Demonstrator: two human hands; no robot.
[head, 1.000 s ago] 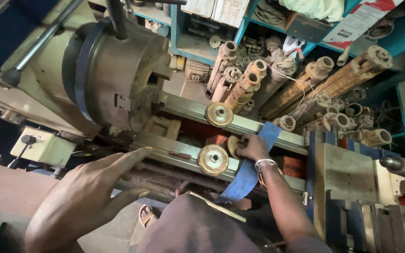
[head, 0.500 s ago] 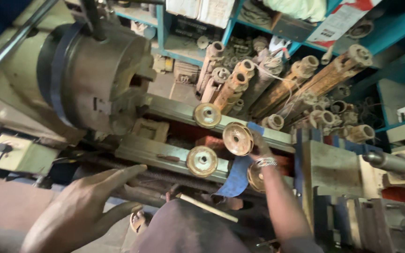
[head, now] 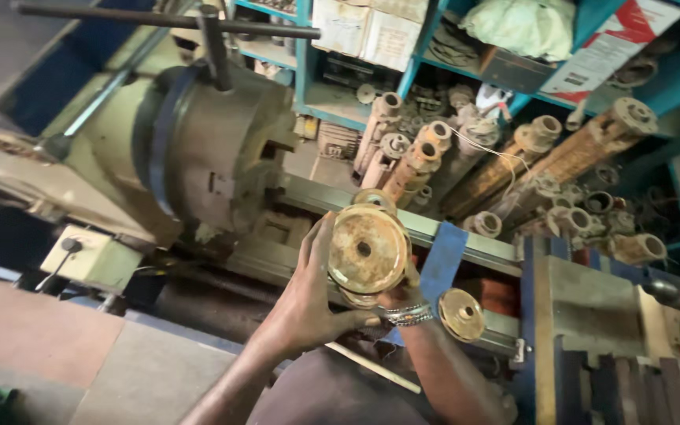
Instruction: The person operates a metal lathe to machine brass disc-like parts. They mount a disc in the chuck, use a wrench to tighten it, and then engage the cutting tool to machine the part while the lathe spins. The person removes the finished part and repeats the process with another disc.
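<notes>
The chuck (head: 222,157) stands at the left with its key (head: 214,35) stuck in the top; my left hand (head: 308,303), which a second ago hung open and empty over the floor, has come up and now cups the brass disc (head: 369,249) from its left side, fingers curled round the rim; my right hand (head: 403,295), which had lifted that disc off the lathe bed (head: 474,244), now sits mostly hidden behind it, so I cannot tell its grip – only the bracelet wrist shows. So the disc is off the bed and held up in front of the chuck, face toward me; a second disc (head: 461,315) lies on the bed just right of my wrist, by the blue cloth (head: 442,260); rusty shafts (head: 513,169) lean against the shelf (head: 403,86) beyond.
</notes>
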